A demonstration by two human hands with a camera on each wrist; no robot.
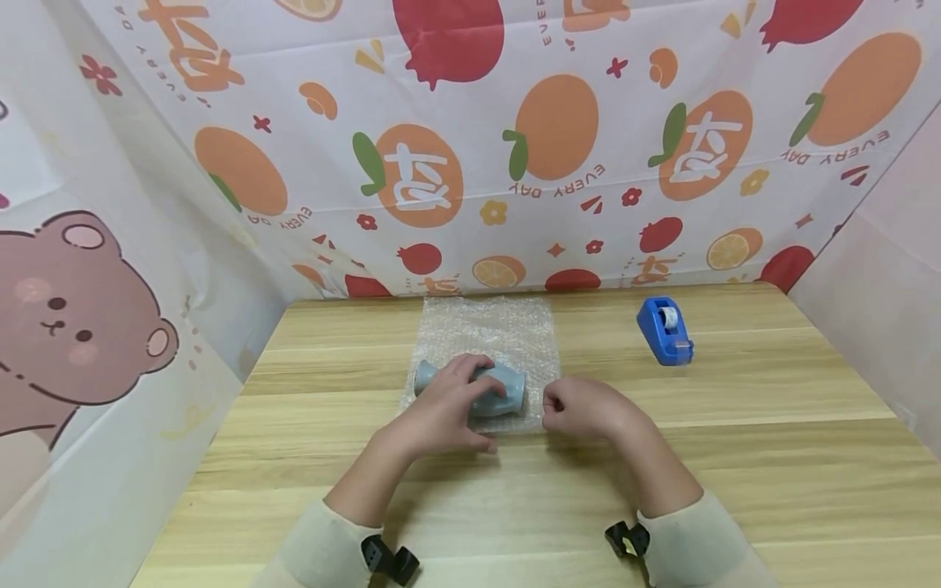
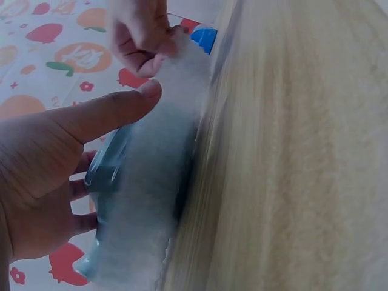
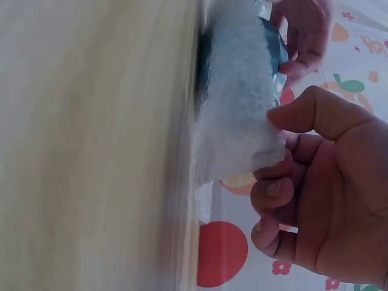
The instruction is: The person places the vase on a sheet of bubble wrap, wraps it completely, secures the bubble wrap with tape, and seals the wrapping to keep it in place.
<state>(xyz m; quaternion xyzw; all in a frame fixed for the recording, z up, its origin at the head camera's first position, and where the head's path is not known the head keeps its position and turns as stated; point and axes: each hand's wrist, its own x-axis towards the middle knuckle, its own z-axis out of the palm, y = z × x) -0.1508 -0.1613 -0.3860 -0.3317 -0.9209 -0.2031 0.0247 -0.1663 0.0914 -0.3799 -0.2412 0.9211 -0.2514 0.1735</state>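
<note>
A pale blue-grey vase (image 1: 509, 387) lies on its side on a sheet of bubble wrap (image 1: 485, 327). My left hand (image 1: 439, 416) reaches over it, fingers curved round its far side and thumb held apart near the front of the sheet. My right hand (image 1: 591, 408) pinches the sheet's near right corner between thumb and fingers. In the right wrist view, the lifted edge of the wrap (image 3: 236, 127) stands up in front of the vase. Seen from the left wrist, this raised strip hides much of the vase (image 2: 109, 160).
A blue tape dispenser (image 1: 665, 331) stands at the back right of the wooden table (image 1: 764, 457). Behind the table hangs a fruit-patterned cloth (image 1: 470, 188), and a bear-printed cloth (image 1: 81, 318) covers the left side.
</note>
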